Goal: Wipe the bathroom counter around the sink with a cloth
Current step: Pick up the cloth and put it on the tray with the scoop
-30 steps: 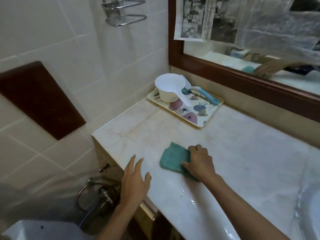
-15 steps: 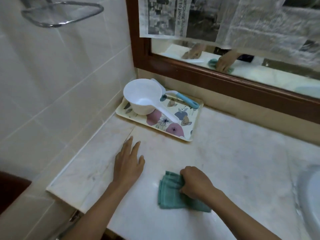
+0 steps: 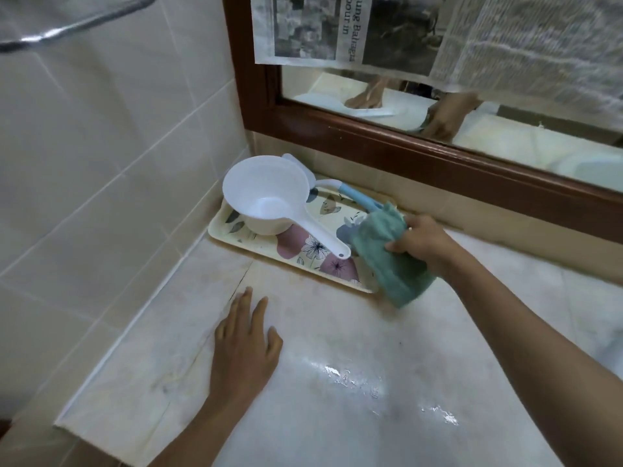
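My right hand (image 3: pixel 421 246) grips a teal cloth (image 3: pixel 384 254), bunched and lifted off the marble counter (image 3: pixel 371 365). The cloth hangs over the right end of a floral tray (image 3: pixel 232 235). My left hand (image 3: pixel 244 348) lies flat on the counter with fingers spread, near the left edge. Wet streaks shine on the counter in front of me. Only a sliver of the sink (image 3: pixel 615 360) shows at the right edge.
On the tray stands a white plastic dipper (image 3: pixel 266 197), with a blue-handled brush (image 3: pixel 357 195) behind it. A wood-framed mirror (image 3: pixel 438 156) with newspaper taped on it runs along the back wall. Tiled wall closes the left side; the counter's left edge drops off.
My right hand has lifted the cloth off the counter and carried it back toward the tray's right end. My left hand stays flat on the counter. The view has moved closer.
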Demonstrator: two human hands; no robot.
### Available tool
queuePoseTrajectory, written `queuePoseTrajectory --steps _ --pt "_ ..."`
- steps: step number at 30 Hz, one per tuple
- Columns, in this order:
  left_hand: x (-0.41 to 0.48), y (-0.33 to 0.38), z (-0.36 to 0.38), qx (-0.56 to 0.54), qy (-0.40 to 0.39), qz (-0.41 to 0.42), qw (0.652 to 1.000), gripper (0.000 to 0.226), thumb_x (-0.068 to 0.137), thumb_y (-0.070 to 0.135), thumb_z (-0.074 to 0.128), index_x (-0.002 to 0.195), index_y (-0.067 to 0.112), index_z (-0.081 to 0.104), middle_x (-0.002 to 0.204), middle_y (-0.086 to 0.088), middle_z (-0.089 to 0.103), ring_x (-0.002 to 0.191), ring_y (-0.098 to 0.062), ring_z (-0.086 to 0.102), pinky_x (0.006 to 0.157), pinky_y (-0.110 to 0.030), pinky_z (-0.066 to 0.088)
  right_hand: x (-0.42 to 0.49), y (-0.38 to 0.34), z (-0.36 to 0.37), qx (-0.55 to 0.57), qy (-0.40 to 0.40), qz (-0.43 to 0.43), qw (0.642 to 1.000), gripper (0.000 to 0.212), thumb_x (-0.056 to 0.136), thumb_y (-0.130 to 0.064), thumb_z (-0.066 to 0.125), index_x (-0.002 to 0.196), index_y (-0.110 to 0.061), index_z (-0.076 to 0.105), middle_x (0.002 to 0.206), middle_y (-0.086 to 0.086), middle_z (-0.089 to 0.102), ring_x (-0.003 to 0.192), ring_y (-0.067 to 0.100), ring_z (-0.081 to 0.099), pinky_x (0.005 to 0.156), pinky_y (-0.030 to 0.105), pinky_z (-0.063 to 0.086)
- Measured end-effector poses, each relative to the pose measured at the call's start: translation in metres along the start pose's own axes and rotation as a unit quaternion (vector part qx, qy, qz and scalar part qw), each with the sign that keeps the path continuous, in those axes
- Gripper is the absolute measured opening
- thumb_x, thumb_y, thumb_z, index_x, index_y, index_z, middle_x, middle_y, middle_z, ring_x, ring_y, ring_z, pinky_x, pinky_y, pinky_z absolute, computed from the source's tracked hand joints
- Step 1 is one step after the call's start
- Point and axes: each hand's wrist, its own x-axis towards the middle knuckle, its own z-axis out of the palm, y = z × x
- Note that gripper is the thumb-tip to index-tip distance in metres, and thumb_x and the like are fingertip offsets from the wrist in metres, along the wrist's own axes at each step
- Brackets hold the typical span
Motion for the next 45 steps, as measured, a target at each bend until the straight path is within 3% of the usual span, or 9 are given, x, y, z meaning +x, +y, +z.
queuePoseTrajectory --steps 4,7,13,20,25,32,36,39,45 --pt "0.000 0.001 0.001 0.005 0.003 0.001 1.000 0.058 0.083 0.037 0.035 0.134 0.015 0.053 0.150 -0.009 0.040 0.136 -0.027 0.041 0.099 -0.045 0.041 0.026 -0.008 0.024 0.234 0.036 0.090 0.967 0.033 0.080 0.006 0.065 0.111 -0.004 0.059 0.096 0.009 0.064 0.081 0.022 0.061 0.061 0.031 0.046" --pt "0.001 0.000 0.001 0.007 0.001 -0.004 1.000 0.059 0.083 0.038 0.035 0.134 0.015 0.054 0.150 -0.009 0.040 0.136 -0.027 0.041 0.098 -0.045 0.041 0.038 -0.005 0.047 0.256 0.058 0.131 0.956 0.039 0.078 0.008 0.063 0.115 -0.003 0.055 0.109 0.013 0.063 0.095 0.028 0.061 0.073 0.037 0.050" --pt "0.000 0.001 0.001 0.009 0.007 -0.003 1.000 0.057 0.083 0.038 0.036 0.132 0.014 0.055 0.149 -0.009 0.042 0.134 -0.027 0.043 0.098 -0.045 0.041 0.032 0.001 0.065 -0.003 0.138 0.068 0.988 0.015 0.088 -0.011 0.057 0.102 -0.007 0.054 0.094 0.008 0.052 0.082 0.024 0.053 0.069 0.033 0.048" --pt "-0.001 0.001 0.003 0.009 0.011 -0.004 1.000 0.058 0.083 0.039 0.035 0.133 0.015 0.054 0.148 -0.011 0.043 0.134 -0.028 0.043 0.097 -0.046 0.042 0.024 0.008 0.069 -0.195 0.160 -0.037 0.967 0.029 0.092 -0.007 0.049 0.121 -0.006 0.049 0.088 0.007 0.048 0.077 0.022 0.050 0.063 0.032 0.044" --pt "0.000 0.001 0.005 0.007 0.014 -0.003 1.000 0.058 0.083 0.039 0.035 0.132 0.014 0.055 0.148 -0.011 0.044 0.135 -0.029 0.043 0.096 -0.045 0.043 0.025 0.024 0.076 -0.319 0.193 -0.084 0.924 0.028 0.092 -0.011 0.044 0.119 -0.007 0.052 0.107 0.012 0.058 0.099 0.027 0.047 0.075 0.035 0.042" --pt "-0.001 -0.001 0.005 0.001 0.014 -0.003 1.000 0.058 0.083 0.039 0.035 0.132 0.015 0.055 0.148 -0.010 0.043 0.135 -0.028 0.043 0.096 -0.045 0.043 0.002 0.021 0.077 -0.207 0.270 -0.068 0.938 0.042 0.086 -0.021 0.058 0.126 -0.012 0.050 0.121 0.010 0.049 0.110 0.028 0.042 0.087 0.038 0.040" --pt "-0.001 -0.001 0.004 0.000 0.009 -0.003 1.000 0.057 0.083 0.039 0.036 0.132 0.015 0.056 0.148 -0.010 0.044 0.134 -0.028 0.044 0.096 -0.044 0.043 -0.029 -0.009 0.064 0.128 0.123 -0.058 0.982 0.018 0.092 -0.027 0.057 0.088 -0.014 0.068 0.094 0.008 0.068 0.081 0.020 0.060 0.072 0.031 0.049" --pt "-0.001 -0.001 0.004 -0.001 0.008 0.000 1.000 0.057 0.083 0.038 0.037 0.132 0.015 0.056 0.148 -0.010 0.044 0.134 -0.028 0.044 0.096 -0.045 0.043 -0.041 -0.022 0.063 0.132 0.002 -0.023 0.991 0.014 0.089 -0.014 0.062 0.078 -0.007 0.067 0.071 0.009 0.070 0.051 0.018 0.060 0.045 0.017 0.045" --pt "0.000 -0.001 0.003 -0.001 0.011 0.001 1.000 0.057 0.083 0.039 0.036 0.131 0.015 0.056 0.148 -0.010 0.044 0.135 -0.027 0.043 0.095 -0.045 0.043 -0.061 -0.042 0.104 0.170 -0.049 -0.015 0.984 0.013 0.083 0.000 0.062 0.071 0.000 0.062 0.065 0.021 0.067 0.035 0.016 0.055 0.039 0.015 0.040"
